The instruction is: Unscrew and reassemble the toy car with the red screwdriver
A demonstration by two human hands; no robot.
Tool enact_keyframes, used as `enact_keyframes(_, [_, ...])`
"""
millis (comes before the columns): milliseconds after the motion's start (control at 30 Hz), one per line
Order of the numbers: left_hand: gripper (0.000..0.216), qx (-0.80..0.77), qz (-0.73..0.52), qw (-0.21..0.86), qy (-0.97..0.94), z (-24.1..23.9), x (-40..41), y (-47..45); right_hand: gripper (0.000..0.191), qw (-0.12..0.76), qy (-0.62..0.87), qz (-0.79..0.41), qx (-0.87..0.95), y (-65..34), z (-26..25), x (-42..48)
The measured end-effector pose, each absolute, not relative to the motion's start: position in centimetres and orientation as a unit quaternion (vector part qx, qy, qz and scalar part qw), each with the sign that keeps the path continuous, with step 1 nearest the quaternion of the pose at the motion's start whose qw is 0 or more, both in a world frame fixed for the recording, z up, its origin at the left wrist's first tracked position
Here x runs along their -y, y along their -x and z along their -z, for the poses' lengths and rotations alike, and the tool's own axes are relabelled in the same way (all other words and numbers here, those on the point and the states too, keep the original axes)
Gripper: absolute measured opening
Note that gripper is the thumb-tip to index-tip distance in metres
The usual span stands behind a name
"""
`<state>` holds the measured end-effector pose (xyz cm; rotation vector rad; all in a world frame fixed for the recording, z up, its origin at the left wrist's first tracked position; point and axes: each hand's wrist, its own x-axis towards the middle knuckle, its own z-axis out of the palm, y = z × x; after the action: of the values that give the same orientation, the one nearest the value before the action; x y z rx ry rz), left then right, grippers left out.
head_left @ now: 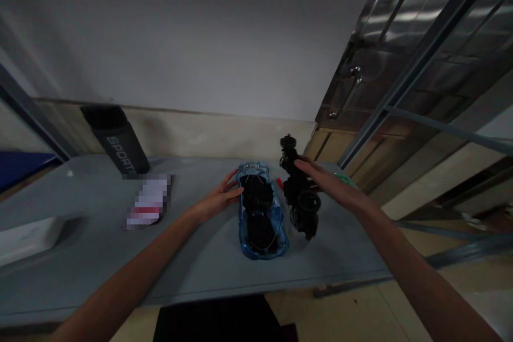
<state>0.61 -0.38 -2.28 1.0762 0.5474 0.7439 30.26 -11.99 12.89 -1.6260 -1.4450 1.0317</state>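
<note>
A blue toy car body shell (246, 235) lies upside down on the grey table, its dark inside facing up. My left hand (224, 195) grips its left edge, thumb on the rim and fingers at the outer side. Just to the right, my right hand (316, 173) holds a black toy car chassis (298, 192) with wheels, tilted on its side; the fingers behind it are partly hidden. A small red piece (280, 183) shows between the shell and the chassis.
A dark bottle marked SPORT (120, 144) stands at the back left, with a blurred-out flat item (148, 200) before it. A white object (30, 239) lies at the left edge. Metal shelf posts (372, 123) and a steel door (344, 91) rise at the right.
</note>
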Motion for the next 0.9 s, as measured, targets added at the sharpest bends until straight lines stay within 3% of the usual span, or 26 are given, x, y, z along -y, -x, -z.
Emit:
enact_keyframes(100, [0.086, -0.263, -0.348, 0.755, -0.489, 1.9, 0.8, -0.7, 0.094, 0.182, 0.683, -0.293, 0.644, -25.5, -15.5, 11.6])
enact_keyframes(233, [0.086, -0.26, -0.358, 0.755, -0.484, 1.6, 1.1, -0.8, 0.079, 0.087, 0.704, -0.145, 0.69, -20.2, -16.7, 11.0])
enact_keyframes(633, [0.081, -0.257, -0.365, 0.749, -0.489, 1.6, 1.0, -0.6, 0.065, 0.012, 0.725, -0.031, 0.688, -16.9, -12.6, 10.5])
enact_keyframes(900, [0.079, -0.278, -0.36, 0.769, -0.449, 1.1, 1.2, -0.6, 0.071, -0.007, 0.724, 0.002, 0.69, -16.5, -11.2, 10.7])
